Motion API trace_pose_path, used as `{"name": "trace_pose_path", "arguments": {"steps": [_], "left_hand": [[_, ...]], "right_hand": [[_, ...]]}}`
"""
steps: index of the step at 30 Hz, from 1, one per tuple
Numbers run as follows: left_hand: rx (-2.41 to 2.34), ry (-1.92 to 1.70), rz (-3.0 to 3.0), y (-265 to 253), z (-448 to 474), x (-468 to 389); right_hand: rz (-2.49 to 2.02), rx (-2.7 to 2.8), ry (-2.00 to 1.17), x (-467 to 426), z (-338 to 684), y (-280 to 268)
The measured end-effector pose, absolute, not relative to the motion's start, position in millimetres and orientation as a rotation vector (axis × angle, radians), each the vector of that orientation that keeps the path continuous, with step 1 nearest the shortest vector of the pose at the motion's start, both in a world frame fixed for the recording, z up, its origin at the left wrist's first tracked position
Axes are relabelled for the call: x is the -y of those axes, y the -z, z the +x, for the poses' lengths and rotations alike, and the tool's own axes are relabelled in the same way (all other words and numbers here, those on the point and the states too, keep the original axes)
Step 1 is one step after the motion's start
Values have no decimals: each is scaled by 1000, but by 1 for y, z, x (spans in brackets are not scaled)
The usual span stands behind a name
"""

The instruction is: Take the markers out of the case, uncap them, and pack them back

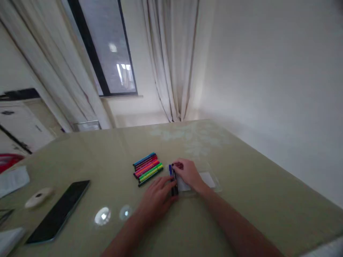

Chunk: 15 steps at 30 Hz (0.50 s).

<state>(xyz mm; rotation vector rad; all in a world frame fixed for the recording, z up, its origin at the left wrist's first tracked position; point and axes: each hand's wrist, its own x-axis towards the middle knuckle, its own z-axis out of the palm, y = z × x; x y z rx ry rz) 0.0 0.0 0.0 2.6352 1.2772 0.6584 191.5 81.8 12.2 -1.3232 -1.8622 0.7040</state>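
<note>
Two dark markers (174, 191), one with a blue upper end, lie side by side at the left end of a clear plastic case (216, 184) with a white insert (207, 178). My left hand (158, 196) has its fingers and thumb closed around their lower part. The curled fingers of my right hand (187, 173) pinch the upper end of the black one; the fingertips are partly hidden. Left of the case, several coloured markers (148, 169) in blue, red, pink, orange and green lie in a slanted row on the table.
A black smartphone (60, 210) lies on the glossy table (107, 157) at the left, beside a white oval object (39, 197) and a pale cloth or paper (13, 180). Two bright light reflections show on the tabletop. A white wall (281, 89) borders the table's right side; curtains (174, 53) hang behind.
</note>
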Motion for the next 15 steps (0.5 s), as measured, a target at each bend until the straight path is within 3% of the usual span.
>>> {"name": "trace_pose_path", "arguments": {"steps": [15], "left_hand": [[-1374, -722, 2633, 6, 14, -3]], "right_hand": [[-1402, 2122, -424, -81, 193, -12]]}}
